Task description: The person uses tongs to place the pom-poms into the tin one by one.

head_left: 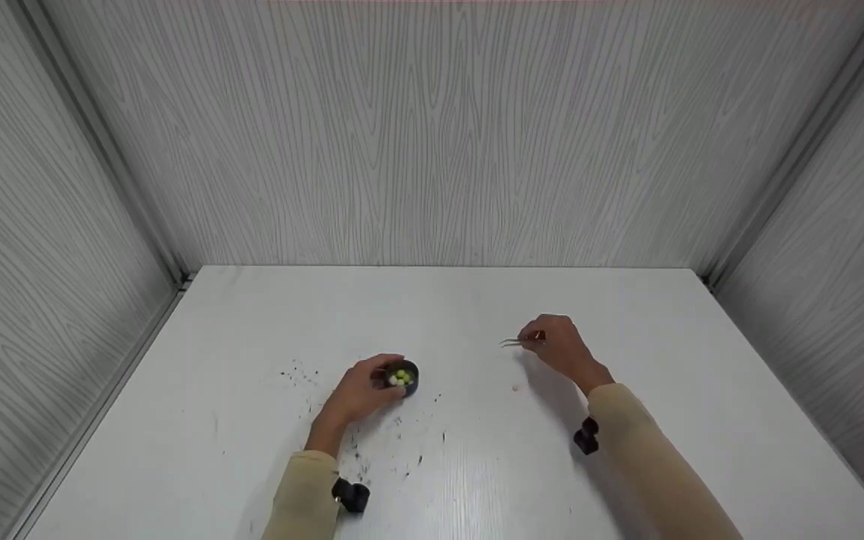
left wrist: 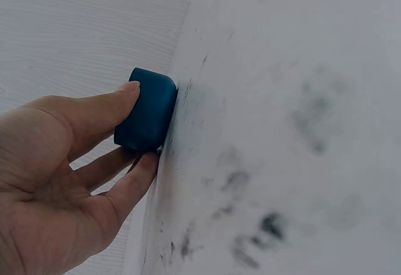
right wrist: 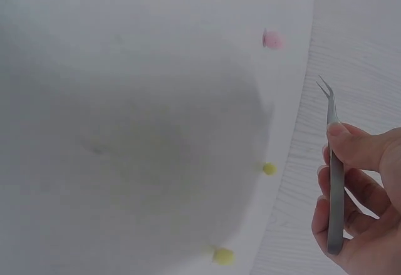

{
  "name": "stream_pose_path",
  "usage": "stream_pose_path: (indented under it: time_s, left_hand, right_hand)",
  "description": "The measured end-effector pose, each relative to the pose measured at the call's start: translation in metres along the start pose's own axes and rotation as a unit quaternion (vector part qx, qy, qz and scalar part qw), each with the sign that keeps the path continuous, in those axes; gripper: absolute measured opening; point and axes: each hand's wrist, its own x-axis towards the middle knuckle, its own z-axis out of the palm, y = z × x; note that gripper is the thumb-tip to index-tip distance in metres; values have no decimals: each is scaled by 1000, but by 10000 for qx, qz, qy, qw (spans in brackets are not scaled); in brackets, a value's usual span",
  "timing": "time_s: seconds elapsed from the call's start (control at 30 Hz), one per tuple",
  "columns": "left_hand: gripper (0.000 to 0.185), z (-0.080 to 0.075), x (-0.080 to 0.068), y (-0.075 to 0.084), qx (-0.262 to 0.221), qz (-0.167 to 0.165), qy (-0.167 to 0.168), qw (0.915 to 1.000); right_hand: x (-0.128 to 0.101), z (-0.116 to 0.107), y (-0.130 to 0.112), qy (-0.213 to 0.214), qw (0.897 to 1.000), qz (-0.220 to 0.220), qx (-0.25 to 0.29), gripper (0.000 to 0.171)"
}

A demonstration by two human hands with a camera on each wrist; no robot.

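My left hand [head_left: 357, 390] grips a small dark blue bowl [head_left: 415, 384] on the table, thumb on one side and fingers on the other. Small yellow-green and white balls [head_left: 402, 376] lie inside it. In the left wrist view the bowl [left wrist: 150, 109] shows its teal outer wall, and its inside is hidden. To the right and a little farther back, my right hand [head_left: 558, 345] holds metal tweezers [right wrist: 336, 187] above the table. Their bent tips [right wrist: 325, 88] stand slightly apart with nothing between them.
Two small yellow pieces [right wrist: 269, 169] and a pink piece [right wrist: 274, 39] lie on the white table in the right wrist view. Dark specks and smudges [head_left: 357, 454] mark the tabletop around the left hand. Grey wood-grain panels [head_left: 432, 135] enclose the table at the back and sides.
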Motion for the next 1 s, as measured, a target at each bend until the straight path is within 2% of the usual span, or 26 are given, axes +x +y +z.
stream_pose_path:
  time_s: [0.23, 0.7, 1.0]
  left_hand:
    - [52, 0, 0, 0, -13, -52, 11, 10000]
    - [52, 0, 0, 0, 69, 88, -66, 9999]
    - [53, 1, 0, 1, 108, 34, -14, 9999]
  right_hand:
    - [2, -4, 11, 27, 9995, 303, 59, 11]
    - [-1, -9, 34, 187, 9989, 409, -97, 8]
    - [-6, -13, 43, 25, 9957, 906, -197, 11]
